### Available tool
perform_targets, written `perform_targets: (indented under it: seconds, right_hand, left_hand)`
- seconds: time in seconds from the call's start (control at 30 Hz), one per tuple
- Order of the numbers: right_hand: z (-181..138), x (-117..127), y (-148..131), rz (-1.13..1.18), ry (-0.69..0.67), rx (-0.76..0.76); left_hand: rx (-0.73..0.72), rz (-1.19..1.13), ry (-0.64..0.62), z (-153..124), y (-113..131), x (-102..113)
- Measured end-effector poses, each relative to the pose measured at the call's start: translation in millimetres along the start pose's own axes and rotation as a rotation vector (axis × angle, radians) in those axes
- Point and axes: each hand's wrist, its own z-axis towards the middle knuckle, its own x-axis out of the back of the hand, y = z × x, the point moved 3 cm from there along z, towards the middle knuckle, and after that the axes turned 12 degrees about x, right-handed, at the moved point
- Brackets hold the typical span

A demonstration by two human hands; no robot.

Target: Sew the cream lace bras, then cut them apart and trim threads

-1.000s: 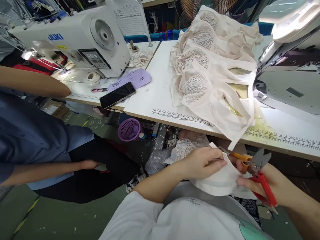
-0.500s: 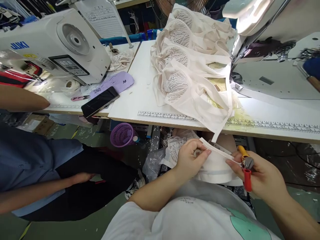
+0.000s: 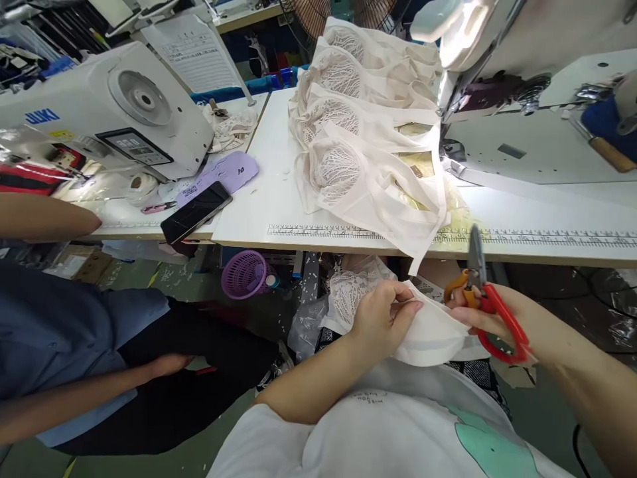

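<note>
Over my lap lies a white bra (image 3: 430, 332) with a lace cup (image 3: 346, 292). My left hand (image 3: 383, 315) pinches its upper edge between thumb and fingers. In my right hand (image 3: 490, 309) is a pair of scissors (image 3: 507, 325) with red and orange handles, the blades pointing up toward the table edge. The right thumb and fingertips are by the bra's right end; whether they also grip the fabric I cannot tell. Just above my hands, a white strap from a row of lace bras (image 3: 378, 179) hangs over the table edge.
A sewing machine (image 3: 522, 153) stands at the right of the white table (image 3: 239, 229), another sewing machine (image 3: 144, 113) at the left. A phone (image 3: 196, 212) lies by a purple paper pattern (image 3: 223, 174). Below is a purple basket (image 3: 245, 273). A co-worker (image 3: 84, 345) sits at left.
The scissors have turned in my right hand: the blades now point up and the red handle loop shows. My left hand keeps its pinch on the bra. The view has shifted slightly.
</note>
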Motion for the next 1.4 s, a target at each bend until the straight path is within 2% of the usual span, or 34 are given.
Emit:
perform_targets:
  seconds: [0.07, 0.13, 0.27, 0.37, 0.47, 0.57, 0.67, 0.77, 0.87, 0.97, 1.07, 1.17, 1.27, 1.4]
  right_hand:
    - [3.5, -5.9, -6.7, 0.011, -0.128, -0.038]
    - [6.8, -9.4, -8.9, -0.039, -0.160, -0.059]
    - [8.7, -3.6, -1.8, -0.161, -0.019, -0.040]
    - [1.1, 3.0, 7.0, -0.156, 0.014, -0.009]
    - [-12.0, 3.5, 13.6, 0.065, 0.024, 0.132]
    - [-25.4, 0.0, 19.8, 0.253, 0.115, 0.262]
    - [-34.4, -4.7, 28.5, 0.154, 0.236, 0.182]
    - [-38.6, -6.6, 32.1, 0.039, 0.322, 0.129]
    - [-39.3, -7.2, 30.0, -0.017, 0.376, 0.163]
    - [-39.5, -9.7, 25.9, -0.063, 0.404, 0.216]
    - [-41.1, -12.0, 24.8, -0.049, 0.401, 0.209]
    - [-42.6, -11.7, 26.5, 0.027, 0.328, 0.166]
    - [-42.3, -9.7, 26.7, 0.056, 0.247, 0.151]
    - [-37.5, -10.2, 21.9, 0.023, 0.235, 0.186]
  left_hand:
    - [-0.083, 0.044, -0.015, -0.4, 7.5, -0.8]
    - [-0.138, 0.068, -0.051, -2.0, 12.6, -3.9]
    - [-0.166, 0.091, -0.149, -8.3, 13.7, -14.3]
    - [-0.031, 0.030, -0.164, -9.6, 7.9, -18.0]
    - [0.176, -0.096, -0.137, -6.7, 0.6, -17.4]
    - [0.271, -0.194, -0.135, -3.6, -3.7, -17.4]
    - [0.264, -0.220, -0.135, -2.9, -7.0, -18.4]
    - [0.191, -0.199, -0.095, -4.1, -9.5, -18.0]
    - [0.103, -0.204, -0.079, -5.9, -10.2, -17.3]
    - [0.133, -0.235, -0.073, -6.9, -13.5, -17.1]
    - [0.262, -0.293, -0.084, -6.7, -19.0, -17.5]
    - [0.356, -0.334, -0.129, -4.9, -19.9, -16.9]
    - [0.415, -0.375, -0.195, -2.2, -17.0, -16.3]
    - [0.458, -0.475, -0.205, 0.1, -15.6, -16.9]
